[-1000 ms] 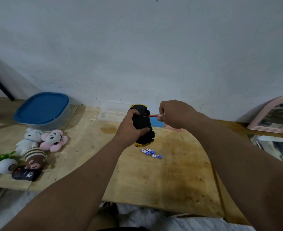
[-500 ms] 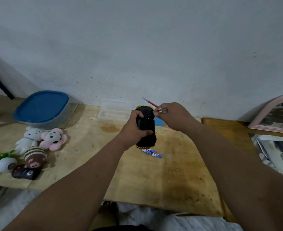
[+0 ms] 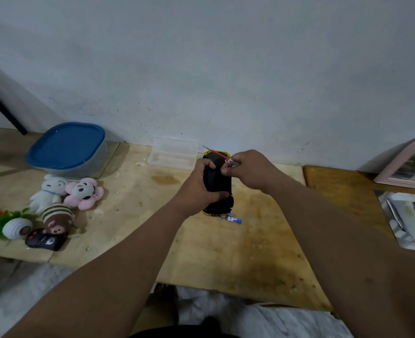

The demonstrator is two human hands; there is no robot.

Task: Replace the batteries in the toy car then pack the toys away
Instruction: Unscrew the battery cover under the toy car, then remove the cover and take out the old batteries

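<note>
My left hand [image 3: 200,186] grips the toy car [image 3: 218,184], held underside up so its black base faces me, with yellow bodywork showing at both ends. My right hand [image 3: 248,170] pinches a small red-handled screwdriver [image 3: 217,154] whose tip points up and left past the car's far end, off the base. Blue-and-white batteries [image 3: 233,218] lie on the wooden table [image 3: 226,252] just below the car. At the left sit a white plush [image 3: 46,192], a pink plush [image 3: 84,191], a striped brown plush [image 3: 56,215] and a black remote [image 3: 44,241].
A blue-lidded container [image 3: 67,148] stands at the back left. A clear plastic box [image 3: 173,156] lies against the wall behind the car. A small plant in a white pot [image 3: 11,226] sits at the far left. A pink framed picture [image 3: 406,165] and printed papers [image 3: 411,220] are at the right.
The screwdriver left the car's base and swung up, now pointing up and left. My left hand tilted the car more upright and lowered it slightly toward the batteries.
</note>
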